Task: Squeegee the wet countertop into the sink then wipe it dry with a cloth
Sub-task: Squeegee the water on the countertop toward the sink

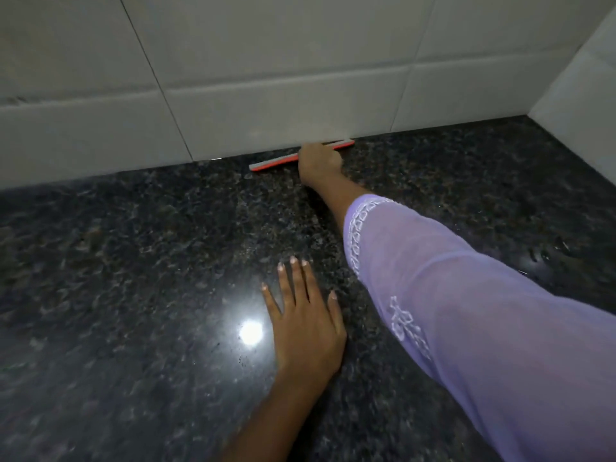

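Two hands show: the right hand (318,161), upper centre, fingers wrapped tight round the squeegee (276,160) at the tiled wall (266,105). The left hand (308,323) lies flat, fingers slightly spread, on the countertop (133,261). No writing is readable.

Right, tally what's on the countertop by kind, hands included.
Squeegee: 1, red and grey, against the tiled wall
Hands: 2, the right hand gripping the squeegee, the left hand flat on the countertop
Cloths: 0 in view
Total: 3
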